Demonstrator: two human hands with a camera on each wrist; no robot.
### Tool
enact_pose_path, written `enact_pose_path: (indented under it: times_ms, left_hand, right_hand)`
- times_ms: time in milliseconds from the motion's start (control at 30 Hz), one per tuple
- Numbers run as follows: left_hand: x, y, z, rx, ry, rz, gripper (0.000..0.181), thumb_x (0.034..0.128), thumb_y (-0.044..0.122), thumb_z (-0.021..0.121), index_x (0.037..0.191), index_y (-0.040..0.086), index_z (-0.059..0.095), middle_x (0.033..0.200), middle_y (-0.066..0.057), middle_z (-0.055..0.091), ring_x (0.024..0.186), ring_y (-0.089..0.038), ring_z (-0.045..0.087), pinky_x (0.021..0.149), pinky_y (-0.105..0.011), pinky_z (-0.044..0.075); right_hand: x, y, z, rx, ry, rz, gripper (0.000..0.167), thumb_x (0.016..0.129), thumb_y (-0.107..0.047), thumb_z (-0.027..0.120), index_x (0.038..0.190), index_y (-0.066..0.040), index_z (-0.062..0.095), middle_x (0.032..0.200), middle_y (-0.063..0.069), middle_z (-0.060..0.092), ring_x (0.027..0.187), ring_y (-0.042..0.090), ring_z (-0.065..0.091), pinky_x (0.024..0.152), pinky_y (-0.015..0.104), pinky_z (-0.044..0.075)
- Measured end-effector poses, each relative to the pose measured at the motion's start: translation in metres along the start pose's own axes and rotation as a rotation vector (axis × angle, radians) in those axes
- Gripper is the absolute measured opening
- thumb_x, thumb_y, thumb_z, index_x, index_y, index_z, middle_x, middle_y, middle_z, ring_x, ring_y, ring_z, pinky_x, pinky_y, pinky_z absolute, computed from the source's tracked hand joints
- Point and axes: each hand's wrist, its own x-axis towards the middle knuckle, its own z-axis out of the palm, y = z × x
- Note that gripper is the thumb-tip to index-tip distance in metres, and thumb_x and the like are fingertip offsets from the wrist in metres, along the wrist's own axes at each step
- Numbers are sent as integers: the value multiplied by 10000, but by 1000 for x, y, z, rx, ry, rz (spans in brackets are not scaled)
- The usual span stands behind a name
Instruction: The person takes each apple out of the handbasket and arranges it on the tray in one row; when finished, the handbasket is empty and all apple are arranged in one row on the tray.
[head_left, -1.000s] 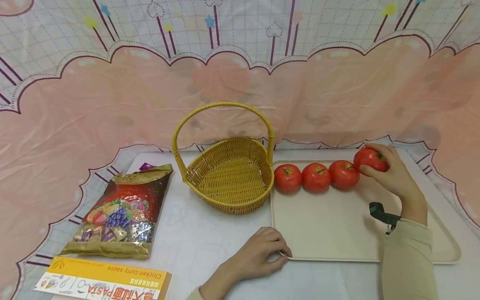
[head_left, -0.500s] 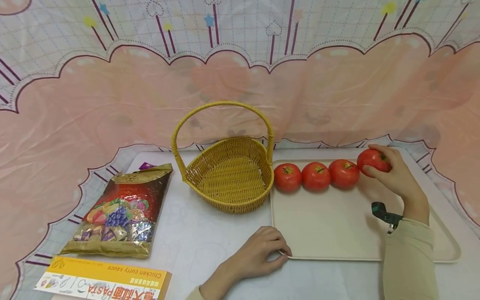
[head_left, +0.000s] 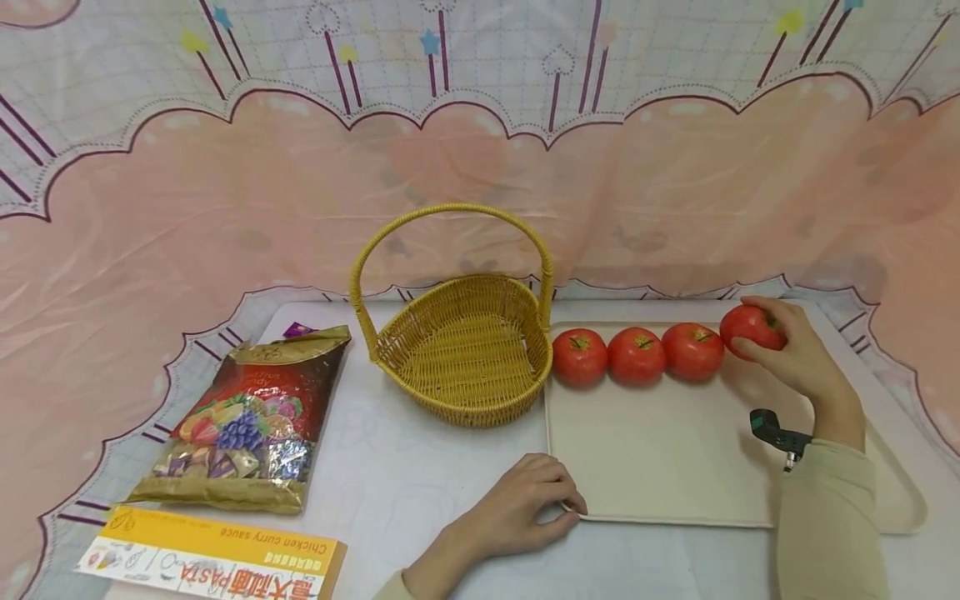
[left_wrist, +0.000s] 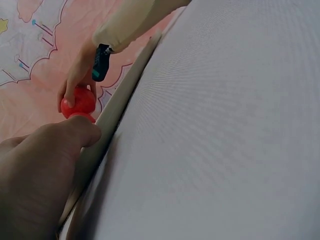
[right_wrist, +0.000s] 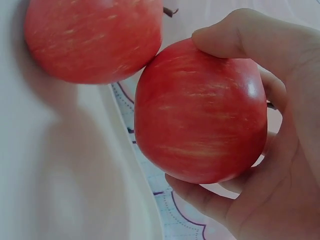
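Note:
My right hand (head_left: 798,350) grips a red apple (head_left: 752,332), with fingers behind it and the thumb on its near side, over the far right part of the beige tray (head_left: 675,450). In the right wrist view the streaked apple (right_wrist: 200,115) is tilted, its stem toward the palm, and another apple (right_wrist: 95,37) sits close beside it. Left of it in the head view, three apples (head_left: 636,356) stand in a row along the tray's far edge. My left hand (head_left: 521,508) holds the tray's near left corner, fingers bent over the rim.
A yellow wicker basket (head_left: 468,408) with a tall handle stands left of the tray. Farther left lie a bag of fruit candy (head_left: 247,417) and a pasta box (head_left: 217,554). A patterned curtain (head_left: 450,167) hangs behind the table.
The held apple and my right hand have shifted slightly right and toward me, widening the space from the row. My left hand stays at the tray corner; the head view shifts a little.

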Motion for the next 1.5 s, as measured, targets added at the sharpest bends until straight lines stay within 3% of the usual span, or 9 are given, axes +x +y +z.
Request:
enact_pose_path:
  times_ms: [133,200,300,700,900,1033,1167,1500]
  left_hand:
    - [0,0,-1,4,-6,2,72,875,240,627,911,275,678,899,174,581,1030,-2,506,999,-186,360]
    - [0,0,-2,2,-3,-2,73,872,234,630,910,274,679,898,173,581,1031,-3,506,1002,-187,358]
    - [0,1,-2,-7,-1,-7,76,871,228,631,910,272,679,896,170,584,1027,-9,506,996,-188,361]
    - [-1,2,0,-19,-6,-11,75,875,227,629,911,268,680,897,170,584,1036,-8,506,1005,-189,358]
    - [-1,2,0,-19,-7,-13,75,873,229,632,913,271,680,897,173,582,1039,-8,504,1001,-192,361]
    - [0,2,0,-14,-7,-14,73,874,236,632,916,273,680,899,174,582,1044,-6,504,1003,-196,362]
    - [0,2,0,-12,-12,-14,73,875,237,630,914,273,681,899,175,585,1044,-6,506,1004,-199,363]
    - [0,3,-2,-14,-17,-19,75,873,229,633,913,271,682,898,173,585,1041,-9,506,998,-197,365]
  right_hand:
    - [0,3,0,-1,-33,-6,679,856,-235,676,1438,-125,344,1365,276,281,1157,440,354,817,418,430]
    - [2,3,-1,-6,-50,-20,686,854,-237,678,1439,-123,340,1383,290,256,1177,491,334,843,585,387]
    - [4,4,-2,-34,-65,-55,671,850,-234,676,1424,-104,354,1385,299,255,1183,506,322,861,677,341]
    - [10,16,-4,-126,-173,-106,658,829,-242,692,1388,-50,403,1333,336,296,1140,500,359,846,658,362]
    - [13,19,-3,-122,-182,-145,834,804,-214,724,1475,-67,253,1290,343,333,1138,493,358,867,666,337]
    - [16,20,-3,-134,-220,-102,926,809,-239,726,1507,-88,138,1314,342,321,1164,507,349,893,712,326]
    - [16,19,-2,-163,-270,-39,924,821,-306,710,1505,-82,131,1351,342,295,1187,523,345,919,727,319]
    - [19,21,-3,-164,-334,16,965,820,-369,703,1495,-39,99,1386,340,251,1206,527,329,941,717,321]
